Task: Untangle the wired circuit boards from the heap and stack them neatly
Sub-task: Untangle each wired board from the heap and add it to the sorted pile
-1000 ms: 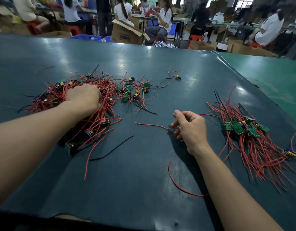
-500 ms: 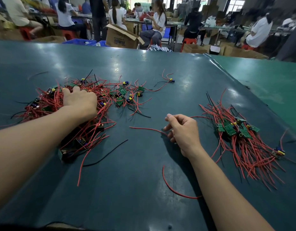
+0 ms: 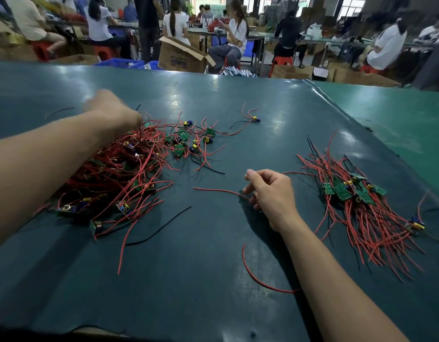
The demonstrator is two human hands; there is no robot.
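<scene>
Fingers of the left hand [image 3: 114, 108] are hidden behind its blurred back, so I cannot tell if it grips anything; the hand is raised above the far edge of the heap [image 3: 119, 174], and some red wires rise toward its underside. This heap is a tangle of red and black wires with small green circuit boards, and it lies on the left part of the dark teal worktop [image 3: 213, 304], partly under the left forearm. Just beside the heap, on its far right side, a few loose boards [image 3: 186, 141] with yellow and blue parts are spread out. The right hand [image 3: 270, 193] rests near the middle of the worktop with curled fingers, and it pinches one red wire [image 3: 218, 190] that runs to the left over the surface. Another red wire [image 3: 258, 280] curves near the right forearm. On the right, well apart from the heap, lies the sorted stack [image 3: 349, 191], where green boards overlap and their red wires fan out toward the near edge. One single board [image 3: 255, 118] with wires lies farther back.
</scene>
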